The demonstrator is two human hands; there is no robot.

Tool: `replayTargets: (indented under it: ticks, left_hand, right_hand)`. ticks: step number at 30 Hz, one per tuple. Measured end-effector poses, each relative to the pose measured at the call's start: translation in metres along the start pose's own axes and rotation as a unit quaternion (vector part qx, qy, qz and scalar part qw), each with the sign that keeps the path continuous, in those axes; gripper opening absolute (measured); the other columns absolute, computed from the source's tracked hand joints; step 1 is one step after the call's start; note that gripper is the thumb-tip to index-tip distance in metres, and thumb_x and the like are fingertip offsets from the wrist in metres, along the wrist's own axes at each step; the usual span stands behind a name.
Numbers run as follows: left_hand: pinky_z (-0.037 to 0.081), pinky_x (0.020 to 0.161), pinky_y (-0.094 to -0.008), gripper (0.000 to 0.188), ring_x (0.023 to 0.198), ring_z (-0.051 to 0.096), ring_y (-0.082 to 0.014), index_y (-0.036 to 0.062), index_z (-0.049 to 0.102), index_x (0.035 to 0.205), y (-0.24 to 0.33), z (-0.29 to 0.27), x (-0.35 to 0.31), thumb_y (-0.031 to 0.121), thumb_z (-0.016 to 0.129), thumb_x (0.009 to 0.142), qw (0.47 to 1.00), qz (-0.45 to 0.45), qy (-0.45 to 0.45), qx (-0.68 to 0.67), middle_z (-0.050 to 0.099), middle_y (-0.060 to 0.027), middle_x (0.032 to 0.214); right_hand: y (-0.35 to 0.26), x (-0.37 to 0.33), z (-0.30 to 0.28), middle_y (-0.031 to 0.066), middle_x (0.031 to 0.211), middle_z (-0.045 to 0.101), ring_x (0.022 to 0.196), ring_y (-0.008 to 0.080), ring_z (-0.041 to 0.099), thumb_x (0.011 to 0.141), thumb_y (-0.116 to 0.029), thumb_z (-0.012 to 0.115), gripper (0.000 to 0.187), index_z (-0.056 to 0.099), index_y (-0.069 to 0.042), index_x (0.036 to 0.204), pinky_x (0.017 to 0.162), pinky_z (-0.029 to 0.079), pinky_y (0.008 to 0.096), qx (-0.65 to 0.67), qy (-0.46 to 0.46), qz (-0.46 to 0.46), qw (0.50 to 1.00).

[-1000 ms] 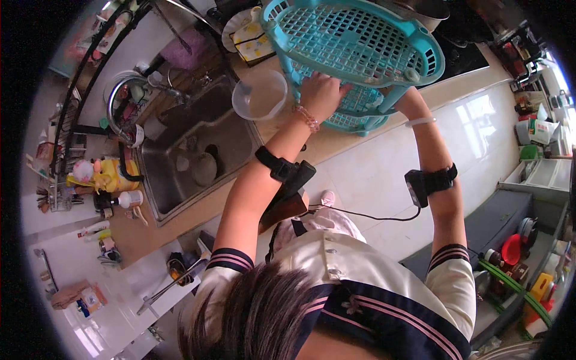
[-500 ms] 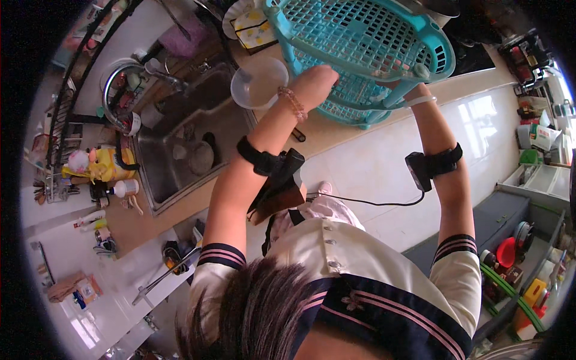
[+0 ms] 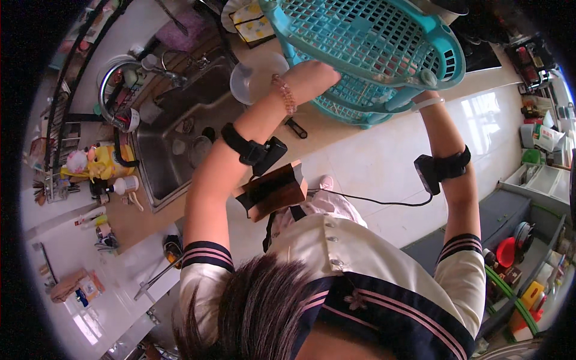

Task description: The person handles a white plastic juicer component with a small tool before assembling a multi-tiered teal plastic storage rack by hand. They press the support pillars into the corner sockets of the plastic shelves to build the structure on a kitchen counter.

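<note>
A teal plastic two-tier basket rack [image 3: 366, 36] is held up over the counter, tilted toward me. My left hand [image 3: 313, 75], a bead bracelet on its wrist, grips the rack's near left edge. My right hand [image 3: 427, 99] reaches up under the rack's right side and holds it by a corner post; its fingers are mostly hidden behind the plastic. A black strapped device sits on each forearm, with a cable running between them. A clear round plastic bowl [image 3: 255, 81] rests on the counter just left of my left hand.
A steel sink [image 3: 180, 141] with dishes lies to the left, with a tap and a yellow toy [image 3: 105, 163] beside it. A wooden counter [image 3: 312, 129] runs under the rack. Shelves with coloured containers [image 3: 522, 252] stand at the right over white floor tiles.
Both arms have risen and the rack has come up closer to the camera, tilting more. The view has shifted slightly toward the sink.
</note>
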State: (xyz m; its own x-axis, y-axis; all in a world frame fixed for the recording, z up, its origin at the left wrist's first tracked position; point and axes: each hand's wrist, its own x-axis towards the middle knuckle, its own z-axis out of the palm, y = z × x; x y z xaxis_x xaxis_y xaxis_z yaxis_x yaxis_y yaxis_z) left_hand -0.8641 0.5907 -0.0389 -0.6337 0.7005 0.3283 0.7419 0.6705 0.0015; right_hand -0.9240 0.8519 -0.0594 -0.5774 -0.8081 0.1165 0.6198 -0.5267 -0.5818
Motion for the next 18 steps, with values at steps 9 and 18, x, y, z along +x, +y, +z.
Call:
replayTargets:
  ticks: [9,18]
  left_hand:
    - [0.048,0.06,-0.0376,0.008,0.07,0.058,-0.0309,0.0037,0.054,0.072,-0.011,0.01,-0.006,0.005,0.047,0.068,1.0,0.015,0.014,-0.006,0.056,-0.0151,0.07]
    - [0.048,0.06,-0.0379,0.007,0.07,0.057,-0.0306,0.0039,0.056,0.069,0.006,-0.01,-0.003,0.005,0.049,0.066,0.996,-0.07,-0.029,-0.048,0.055,-0.0157,0.069]
  right_hand:
    - [0.01,0.006,0.007,0.0104,0.117,0.043,0.103,0.0235,0.044,0.078,-0.021,0.052,0.046,0.037,-0.006,0.118,0.083,0.042,0.0378,-0.008,-0.007,0.009,1.0]
    - [0.014,0.003,0.011,0.0111,0.119,0.041,0.104,0.025,0.044,0.081,-0.024,0.047,0.043,0.036,-0.006,0.119,0.083,0.042,0.0403,-0.051,0.006,-0.003,0.999]
